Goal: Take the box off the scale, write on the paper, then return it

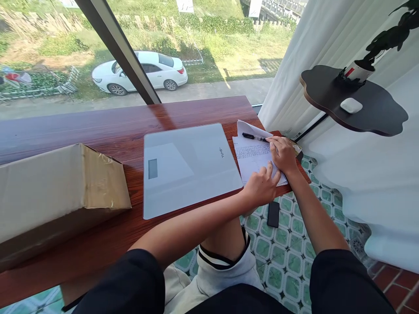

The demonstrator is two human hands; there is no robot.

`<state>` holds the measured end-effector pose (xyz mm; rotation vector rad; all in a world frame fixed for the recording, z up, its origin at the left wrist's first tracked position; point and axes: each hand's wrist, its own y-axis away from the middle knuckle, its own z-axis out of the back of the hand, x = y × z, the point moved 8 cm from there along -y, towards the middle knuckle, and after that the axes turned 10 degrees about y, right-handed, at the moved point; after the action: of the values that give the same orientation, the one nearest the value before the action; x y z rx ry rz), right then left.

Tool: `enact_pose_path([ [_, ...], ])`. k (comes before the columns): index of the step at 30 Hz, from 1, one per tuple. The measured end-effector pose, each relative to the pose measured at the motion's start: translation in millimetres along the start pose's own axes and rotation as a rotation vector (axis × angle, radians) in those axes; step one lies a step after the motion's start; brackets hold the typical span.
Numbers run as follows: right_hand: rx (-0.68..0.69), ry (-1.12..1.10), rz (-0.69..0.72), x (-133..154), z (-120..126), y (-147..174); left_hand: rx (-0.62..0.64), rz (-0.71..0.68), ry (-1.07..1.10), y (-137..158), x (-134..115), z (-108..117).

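On the papers (248, 163), the left hand (262, 185) held its fingers apart; whether the right hand (282, 152) clamped the pen (250, 136) couldn't be told; light pressure seemed best

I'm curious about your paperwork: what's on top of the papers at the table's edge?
A black pen lies on the papers; the left hand and right hand rest there too. Some writing shows, but whatever the hands cover cannot be seen.

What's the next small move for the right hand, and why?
I'd probably have the right hand take the pen: its fingertips are right by one end of it, while the left hand lies over the lower part of the written-on paper and could steady it.
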<state>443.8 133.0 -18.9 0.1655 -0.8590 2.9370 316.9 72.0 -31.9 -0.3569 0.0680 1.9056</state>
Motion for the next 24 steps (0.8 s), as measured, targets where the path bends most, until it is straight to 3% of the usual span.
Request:
enact_pose_path([
  [16, 0.026, -0.111, 0.026, -8, -13, 0, 0.017, 0.003, -0.017, -3, 1, -4],
  [24, -0.026, -0.158, -0.011, -6, -3, -1, -0.044, -0.045, -0.087, -2, -4, -6],
])
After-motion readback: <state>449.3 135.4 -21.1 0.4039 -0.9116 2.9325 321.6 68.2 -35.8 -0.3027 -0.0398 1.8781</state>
